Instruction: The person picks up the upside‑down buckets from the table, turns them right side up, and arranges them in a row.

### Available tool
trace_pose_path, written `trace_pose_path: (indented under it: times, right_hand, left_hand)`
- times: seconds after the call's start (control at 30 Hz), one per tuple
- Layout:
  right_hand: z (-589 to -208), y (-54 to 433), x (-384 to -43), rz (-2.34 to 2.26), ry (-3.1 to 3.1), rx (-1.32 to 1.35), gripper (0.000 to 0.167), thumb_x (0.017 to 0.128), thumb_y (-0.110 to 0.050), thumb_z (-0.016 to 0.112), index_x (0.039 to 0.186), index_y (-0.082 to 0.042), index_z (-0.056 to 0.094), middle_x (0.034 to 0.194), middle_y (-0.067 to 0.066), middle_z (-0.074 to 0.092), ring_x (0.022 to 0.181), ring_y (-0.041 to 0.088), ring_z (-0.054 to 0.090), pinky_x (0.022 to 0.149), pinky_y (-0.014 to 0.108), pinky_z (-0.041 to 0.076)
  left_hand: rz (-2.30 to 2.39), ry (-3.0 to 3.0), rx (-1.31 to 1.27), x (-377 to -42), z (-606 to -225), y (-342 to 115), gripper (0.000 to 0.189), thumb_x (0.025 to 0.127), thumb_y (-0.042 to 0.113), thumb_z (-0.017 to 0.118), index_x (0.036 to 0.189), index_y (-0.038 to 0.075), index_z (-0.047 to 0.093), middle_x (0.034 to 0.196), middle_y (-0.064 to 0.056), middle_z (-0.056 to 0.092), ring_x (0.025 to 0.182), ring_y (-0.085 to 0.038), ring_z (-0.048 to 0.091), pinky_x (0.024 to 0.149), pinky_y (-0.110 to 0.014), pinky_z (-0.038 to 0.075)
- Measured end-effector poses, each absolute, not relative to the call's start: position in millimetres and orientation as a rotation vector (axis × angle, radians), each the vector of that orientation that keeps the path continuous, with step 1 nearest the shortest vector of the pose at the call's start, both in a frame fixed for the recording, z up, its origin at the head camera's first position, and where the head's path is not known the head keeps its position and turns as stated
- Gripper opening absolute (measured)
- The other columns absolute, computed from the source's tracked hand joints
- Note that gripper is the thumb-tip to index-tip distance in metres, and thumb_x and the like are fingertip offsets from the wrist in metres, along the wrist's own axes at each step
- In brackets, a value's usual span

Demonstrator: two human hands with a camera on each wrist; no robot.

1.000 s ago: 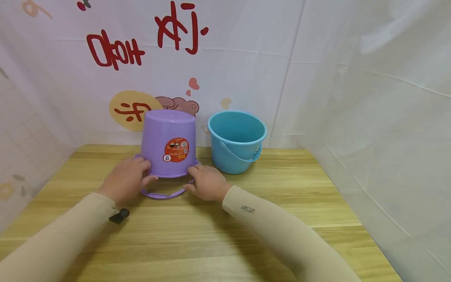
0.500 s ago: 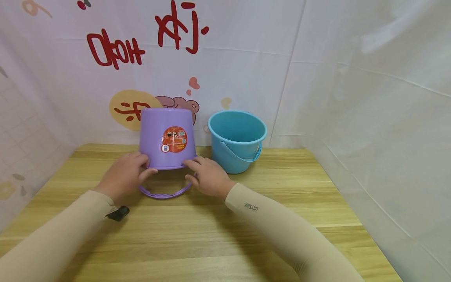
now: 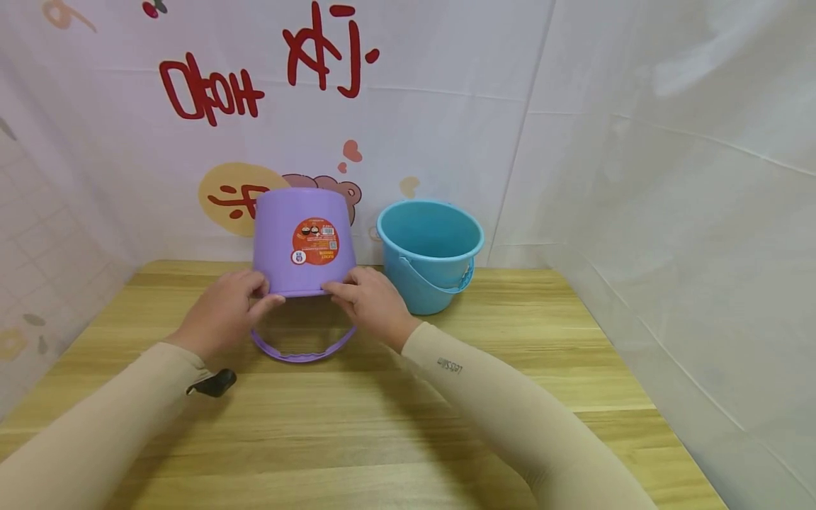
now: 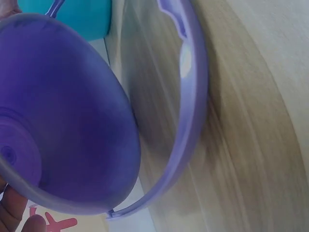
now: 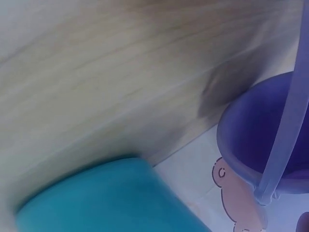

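Note:
A purple bucket (image 3: 277,234) is upside down with its near rim raised off the table. My left hand (image 3: 219,312) grips the rim at the left, thumb along the front edge. On the other side, my right hand (image 3: 377,306) pinches the rim. The purple handle (image 3: 302,358) hangs below the rim, toward me. Looking into the bucket's hollow inside (image 4: 72,111), the left wrist view also shows the fingers (image 4: 12,205) at the rim. The handle (image 5: 289,121) crosses the mouth in the right wrist view. A red round label (image 3: 315,241) faces me, inverted.
An upright light-blue bucket (image 3: 417,283) stands just right of the purple one, its handle lowered toward the front. Behind the wooden table (image 3: 357,439) hangs a white printed cloth (image 3: 446,142), with another pale cloth wall (image 3: 688,248) on the right.
Both hands have lifted the purple bucket's near rim upward, and its label has risen. The handle stays low, so the gap beneath the rim has grown. The blue bucket has not moved.

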State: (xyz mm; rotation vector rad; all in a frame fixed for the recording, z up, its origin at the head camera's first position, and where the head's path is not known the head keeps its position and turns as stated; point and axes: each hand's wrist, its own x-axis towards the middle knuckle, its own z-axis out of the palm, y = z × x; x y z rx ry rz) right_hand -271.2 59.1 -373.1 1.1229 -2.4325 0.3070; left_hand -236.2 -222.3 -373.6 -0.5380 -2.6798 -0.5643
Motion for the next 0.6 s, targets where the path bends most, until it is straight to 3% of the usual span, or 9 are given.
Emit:
trace_pose_path:
  times: [0.3, 0.6]
  right_hand:
    - [-362.0, 57.1, -270.5, 0.433, -2.415, 1.085, 0.029, 0.103, -0.025, 0.07, 0.131, -0.026, 0.077, 0.098, 0.002, 0.071, 0.089, 0.017, 0.062, 0.078, 0.028, 0.054]
    - [-356.0, 59.7, -270.1, 0.506, -2.373, 1.092, 0.027, 0.103, -0.021, 0.07, 0.128, -0.025, 0.079, 0.094, 0.002, 0.068, 0.083, 0.016, 0.059, 0.073, 0.025, 0.052]
  left_hand:
    - [-0.661, -2.581, -0.519, -233.7, -363.4, -219.7, 0.035, 0.096, 0.03, 0.079, 0.082, 0.012, 0.053, 0.077, -0.004, 0.05, 0.073, -0.02, 0.046, 0.064, -0.032, 0.038]
    - [-0.697, -2.483, -0.496, -234.4, -361.4, -217.1, 0.026, 0.099, 0.023, 0.076, 0.087, 0.008, 0.058, 0.082, -0.009, 0.055, 0.078, -0.022, 0.047, 0.069, -0.035, 0.039]
